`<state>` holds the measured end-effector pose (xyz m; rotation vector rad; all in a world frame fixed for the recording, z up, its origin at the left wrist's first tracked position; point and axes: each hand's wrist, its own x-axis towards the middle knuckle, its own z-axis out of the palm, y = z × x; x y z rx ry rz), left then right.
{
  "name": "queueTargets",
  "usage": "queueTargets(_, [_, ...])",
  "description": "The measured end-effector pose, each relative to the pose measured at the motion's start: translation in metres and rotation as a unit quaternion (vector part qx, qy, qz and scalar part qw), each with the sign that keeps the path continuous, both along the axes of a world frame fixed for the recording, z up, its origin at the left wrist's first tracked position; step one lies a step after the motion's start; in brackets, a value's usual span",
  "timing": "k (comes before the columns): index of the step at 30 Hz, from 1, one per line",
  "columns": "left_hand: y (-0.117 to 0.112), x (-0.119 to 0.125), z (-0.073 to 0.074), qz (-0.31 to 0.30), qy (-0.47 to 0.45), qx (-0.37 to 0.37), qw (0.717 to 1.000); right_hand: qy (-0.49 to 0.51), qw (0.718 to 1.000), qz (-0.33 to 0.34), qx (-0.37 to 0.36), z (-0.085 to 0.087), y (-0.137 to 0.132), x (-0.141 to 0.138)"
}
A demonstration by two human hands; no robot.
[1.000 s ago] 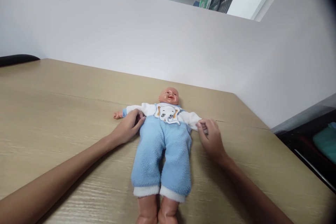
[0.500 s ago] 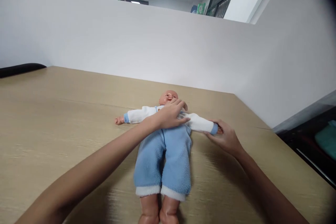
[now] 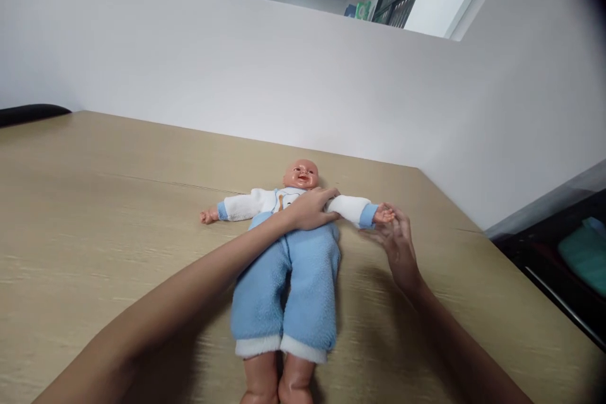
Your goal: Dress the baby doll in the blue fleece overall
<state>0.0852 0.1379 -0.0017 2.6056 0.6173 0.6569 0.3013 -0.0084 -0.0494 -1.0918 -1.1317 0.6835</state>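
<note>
A baby doll point(image 3: 286, 284) lies on its back on the table, arms stretched out sideways, in blue fleece trousers and a white top with blue cuffs. My left hand point(image 3: 314, 208) crosses its chest and closes round the upper part of the sleeve point(image 3: 353, 207) on the right side of the picture, thumb below and fingers above. Beside that sleeve's cuff, my right hand point(image 3: 398, 243) is slightly blurred, its fingers apart around the doll's small hand point(image 3: 384, 213). Whether it touches the doll's hand I cannot tell. The doll's feet are cut off by the lower picture edge.
The wooden table point(image 3: 118, 214) ends at a white partition point(image 3: 237, 76) behind the doll. A black curved object point(image 3: 33, 113) shows at the far left edge. Beyond the table's right side there is a dark object with teal cloth point(image 3: 584, 255) on it.
My left hand has slid down off the doll's chin to its upper sleeve. My right hand has loosened from the cuff, which now shows with the doll's fingers. The view has tilted slightly down.
</note>
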Motion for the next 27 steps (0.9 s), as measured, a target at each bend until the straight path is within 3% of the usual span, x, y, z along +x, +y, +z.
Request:
queueTargets(2, [-0.001,-0.005,0.001,0.005,-0.033,-0.021,0.999,0.015,0.998,0.032,-0.05,-0.007,0.002,0.0])
queueTargets(7, [0.0,-0.019,0.004,-0.025,-0.168,-0.13,0.977,-0.156,0.973,0.067,-0.154,-0.017,0.004,-0.011])
queueTargets(9, [0.002,-0.025,0.004,-0.028,-0.2,-0.158,0.967,-0.189,0.966,0.092,-0.153,-0.019,0.003,-0.017])
queueTargets(14, [0.006,-0.039,0.003,-0.013,-0.273,-0.201,0.941,-0.274,0.952,0.115,-0.074,-0.02,-0.001,-0.046])
queueTargets(18, [0.008,-0.049,0.001,-0.001,-0.356,-0.284,0.89,-0.116,0.976,0.156,-0.096,-0.012,0.003,-0.086])
queueTargets(21, [0.012,-0.056,-0.001,0.034,-0.418,-0.363,0.832,0.009,0.983,0.13,-0.129,0.0,0.018,-0.115])
queueTargets(24, [0.019,-0.064,-0.006,0.044,-0.466,-0.396,0.79,0.114,0.973,0.133,-0.153,0.014,0.041,-0.136])
queueTargets(27, [0.027,-0.074,-0.009,0.05,-0.486,-0.424,0.763,0.154,0.957,0.184,-0.166,0.028,0.061,-0.15])
